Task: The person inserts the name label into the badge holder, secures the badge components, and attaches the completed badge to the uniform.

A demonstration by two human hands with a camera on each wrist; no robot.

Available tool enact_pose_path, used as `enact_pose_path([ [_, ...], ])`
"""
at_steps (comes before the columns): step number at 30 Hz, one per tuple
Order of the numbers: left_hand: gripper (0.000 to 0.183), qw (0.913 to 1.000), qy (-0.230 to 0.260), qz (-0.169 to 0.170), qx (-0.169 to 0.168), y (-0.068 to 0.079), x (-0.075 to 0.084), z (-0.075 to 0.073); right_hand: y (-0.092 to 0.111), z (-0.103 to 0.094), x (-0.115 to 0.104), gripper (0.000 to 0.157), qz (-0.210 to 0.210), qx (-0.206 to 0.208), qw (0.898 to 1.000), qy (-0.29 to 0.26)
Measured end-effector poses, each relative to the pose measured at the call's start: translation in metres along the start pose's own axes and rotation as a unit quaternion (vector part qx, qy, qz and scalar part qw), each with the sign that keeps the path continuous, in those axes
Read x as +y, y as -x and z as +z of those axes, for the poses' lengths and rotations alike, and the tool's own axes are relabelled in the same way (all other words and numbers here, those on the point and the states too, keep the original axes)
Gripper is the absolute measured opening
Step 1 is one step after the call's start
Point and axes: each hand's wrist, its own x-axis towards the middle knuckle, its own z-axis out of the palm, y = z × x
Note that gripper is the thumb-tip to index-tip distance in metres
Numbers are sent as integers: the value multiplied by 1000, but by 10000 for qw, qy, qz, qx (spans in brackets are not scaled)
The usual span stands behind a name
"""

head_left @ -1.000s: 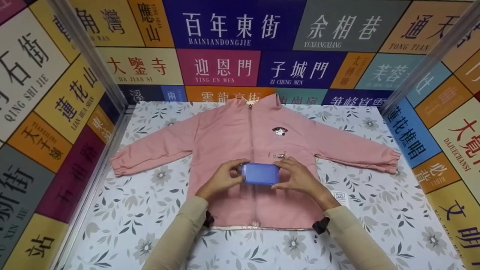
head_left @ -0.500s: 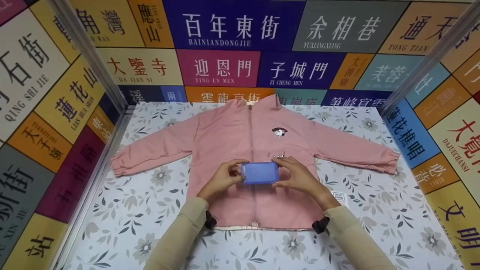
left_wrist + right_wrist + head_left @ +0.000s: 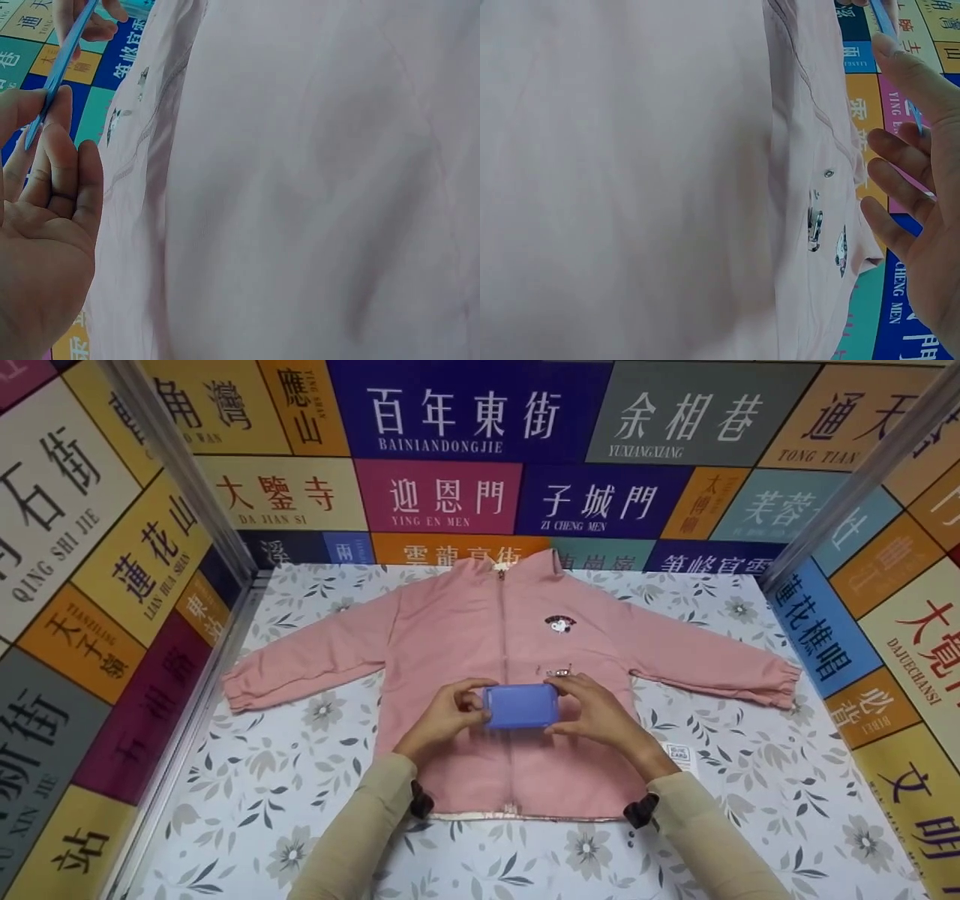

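Observation:
A thin, flat blue card-like rectangle with a raised rim [image 3: 521, 706] is held up over the lower front of a pink zip jacket [image 3: 450, 622]. My left hand [image 3: 441, 721] pinches its left end between thumb and fingers, and my right hand [image 3: 606, 721] does the same at the right end. Seen edge-on in the left wrist view, the blue rectangle [image 3: 58, 73] is slim and slanted. The jacket lies spread out, zipped, both sleeves stretched sideways. A small dog patch [image 3: 559, 624] marks its chest, with a smaller print [image 3: 558, 672] below, just above my right fingers.
A white card with black lettering [image 3: 679, 753] lies by the jacket's lower right side. Beneath is a white cloth with grey flowers [image 3: 300, 787]. Panels printed with Chinese place names [image 3: 457, 412] wall in the back and both sides, with metal posts [image 3: 180, 472] at the corners.

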Motion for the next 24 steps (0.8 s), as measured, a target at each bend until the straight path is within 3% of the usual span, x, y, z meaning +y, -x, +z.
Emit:
enact_pose_path([
  [6,52,10000,-39,23,41,0,-1,-1,0,0,-1,87,35,2,10000,-47],
  [16,49,9995,297,0,50,-3,-2,-3,-1,-1,-8,83,-75,59,9999,-35],
  [24,49,9999,86,-76,-29,-3,2,-4,-1,-1,-7,84,9,33,10000,-82],
])
